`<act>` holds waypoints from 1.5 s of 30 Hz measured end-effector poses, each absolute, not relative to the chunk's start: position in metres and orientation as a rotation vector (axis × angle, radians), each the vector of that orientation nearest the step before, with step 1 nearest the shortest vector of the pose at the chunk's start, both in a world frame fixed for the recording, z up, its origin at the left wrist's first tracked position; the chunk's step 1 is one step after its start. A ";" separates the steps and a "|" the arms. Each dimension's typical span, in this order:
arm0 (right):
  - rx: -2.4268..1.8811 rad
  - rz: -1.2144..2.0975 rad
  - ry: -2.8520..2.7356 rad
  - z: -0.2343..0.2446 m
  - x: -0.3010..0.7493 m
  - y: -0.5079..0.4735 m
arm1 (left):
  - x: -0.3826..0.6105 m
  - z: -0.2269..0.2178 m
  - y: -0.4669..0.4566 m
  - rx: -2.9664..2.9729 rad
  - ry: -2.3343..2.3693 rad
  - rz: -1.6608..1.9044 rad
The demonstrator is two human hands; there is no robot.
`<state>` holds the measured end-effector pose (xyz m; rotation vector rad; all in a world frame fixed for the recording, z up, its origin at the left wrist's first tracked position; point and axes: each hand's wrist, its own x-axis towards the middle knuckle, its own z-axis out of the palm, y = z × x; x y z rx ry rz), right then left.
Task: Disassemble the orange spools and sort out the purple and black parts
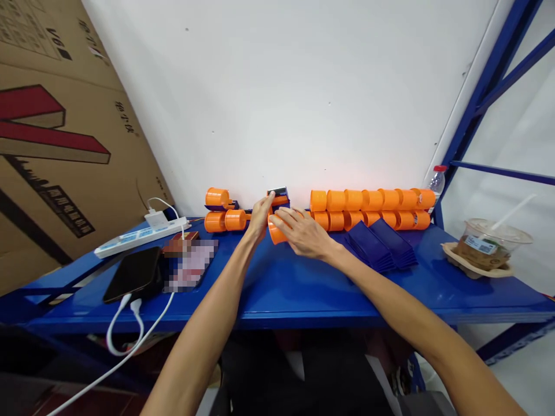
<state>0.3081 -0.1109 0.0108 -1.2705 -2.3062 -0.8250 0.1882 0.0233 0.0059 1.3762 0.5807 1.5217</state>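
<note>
My left hand (pixel 261 215) is closed, its thumb on a small dark blue piece with a black top (pixel 278 191) and an orange band below it. My right hand (pixel 307 232) lies right beside it, fingers curled over an orange cylinder (pixel 276 230) tilted toward me. Whether the cylinder and the dark blue piece are joined is hidden by my hands. To the right, a double row of orange cylinders (pixel 372 200) stands against the wall. In front of it lie stacked dark blue flat pieces (pixel 381 245). More orange cylinders (pixel 235 220) sit at the left, one resting on a blue piece.
On the blue table (pixel 277 289), a white power strip (pixel 141 237), a black phone or power bank (pixel 135 274) and white cables (pixel 150 329) lie left. A large cardboard box (pixel 73 133) leans there. At right are a drink cup (pixel 488 245) in a carrier and a bottle (pixel 437 180).
</note>
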 end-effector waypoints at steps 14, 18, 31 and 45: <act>-1.667 -0.118 -1.631 0.009 0.355 -0.095 | 0.212 -0.012 -0.011 1.513 0.472 1.357; -1.694 -0.068 -1.714 0.010 0.355 -0.096 | 0.211 -0.019 -0.010 1.586 0.486 1.341; -1.851 -0.129 -1.765 0.028 0.345 -0.104 | 0.212 -0.015 -0.019 1.606 0.522 1.386; -1.822 -0.136 -1.796 0.022 0.355 -0.104 | 0.210 -0.012 -0.026 1.411 0.354 1.221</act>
